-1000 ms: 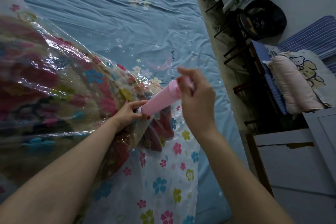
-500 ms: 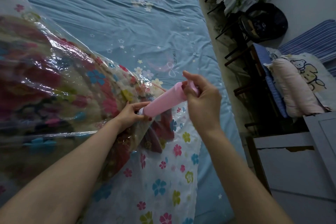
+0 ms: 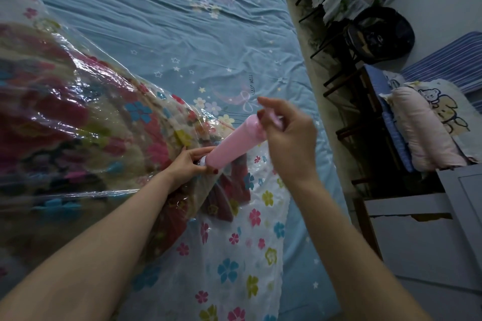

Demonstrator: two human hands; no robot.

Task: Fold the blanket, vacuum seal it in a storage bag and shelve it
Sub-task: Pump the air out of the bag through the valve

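A clear storage bag (image 3: 229, 250) printed with coloured flowers lies on the blue bed (image 3: 161, 21). Inside it sits the folded red and beige floral blanket (image 3: 78, 133). A pink hand pump (image 3: 232, 143) stands tilted on the bag's valve. My left hand (image 3: 190, 163) grips the pump's lower end where it meets the bag. My right hand (image 3: 284, 138) holds the pump's pink handle at the upper end, pulled a little away from the barrel.
Right of the bed runs a narrow floor strip with dark wooden chairs (image 3: 365, 117). A pink pillow (image 3: 422, 128) and a bear-print cushion (image 3: 440, 107) lie on them. A black round bag (image 3: 383, 34) and a white cabinet (image 3: 422, 237) stand nearby.
My right hand has drawn the pump handle outward from the barrel, after pushing it down half a second ago. My left hand has stayed at the valve.
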